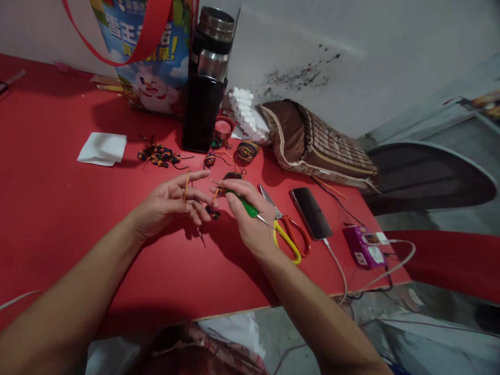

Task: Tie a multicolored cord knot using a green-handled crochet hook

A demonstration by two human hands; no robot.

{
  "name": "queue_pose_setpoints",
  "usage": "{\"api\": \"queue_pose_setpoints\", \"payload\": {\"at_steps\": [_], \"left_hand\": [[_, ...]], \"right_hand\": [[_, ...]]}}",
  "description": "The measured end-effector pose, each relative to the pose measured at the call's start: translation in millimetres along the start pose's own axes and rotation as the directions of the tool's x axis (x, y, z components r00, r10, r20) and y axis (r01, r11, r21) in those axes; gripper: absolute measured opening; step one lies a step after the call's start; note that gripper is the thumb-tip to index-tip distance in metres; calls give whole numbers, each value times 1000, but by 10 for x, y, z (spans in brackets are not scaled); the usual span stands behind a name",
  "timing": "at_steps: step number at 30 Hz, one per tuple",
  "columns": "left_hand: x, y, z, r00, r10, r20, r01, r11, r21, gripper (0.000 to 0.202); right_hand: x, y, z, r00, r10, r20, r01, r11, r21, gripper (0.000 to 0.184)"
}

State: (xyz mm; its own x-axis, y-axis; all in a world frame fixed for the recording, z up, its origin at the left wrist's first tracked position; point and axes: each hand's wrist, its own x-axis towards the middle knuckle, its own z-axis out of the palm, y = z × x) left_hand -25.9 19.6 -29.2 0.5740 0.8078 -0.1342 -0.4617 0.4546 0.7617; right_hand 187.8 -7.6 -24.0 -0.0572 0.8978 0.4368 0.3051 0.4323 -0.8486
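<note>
My right hand (251, 209) is closed round a crochet hook (247, 204) with a green grip, its metal tip pointing at my left hand. My left hand (179, 201) has orange-yellow yarn (186, 187) looped over its outstretched index finger, with the other fingers curled. A small dark crocheted piece (212, 212) hangs between the hands, partly hidden by the fingers. The yarn runs across to the hook side. Beyond the hands lie a ball of multicoloured yarn (247, 150) and a cluster of dark and orange crocheted pieces (159, 155).
Scissors (290, 235) with red and yellow handles lie right of my right hand, beside a charging phone (311, 212). A black phone (202, 113) leans upright on a steel flask (215, 33). A printed bag (151, 65), white paper (102, 148), brown cushion (318, 138) and purple box (363, 246) surround them.
</note>
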Motion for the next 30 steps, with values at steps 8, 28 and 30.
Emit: {"api": "queue_pose_setpoints", "payload": {"at_steps": [8, 28, 30], "left_hand": [[-28, -54, 93, 996, -38, -84, 53, 980, 190, 74], [-7, 146, -106, 615, 779, -123, -44, 189, 981, 17], [-22, 189, -137, 542, 838, -58, -13, 78, 997, 11]], "right_hand": [[40, 108, 35, 994, 108, -9, -103, 969, 224, 25], [137, 319, -120, 959, 276, -72, -206, 845, 493, 15], [132, 312, -117, 949, 315, -27, -249, 799, 548, 15]]}}
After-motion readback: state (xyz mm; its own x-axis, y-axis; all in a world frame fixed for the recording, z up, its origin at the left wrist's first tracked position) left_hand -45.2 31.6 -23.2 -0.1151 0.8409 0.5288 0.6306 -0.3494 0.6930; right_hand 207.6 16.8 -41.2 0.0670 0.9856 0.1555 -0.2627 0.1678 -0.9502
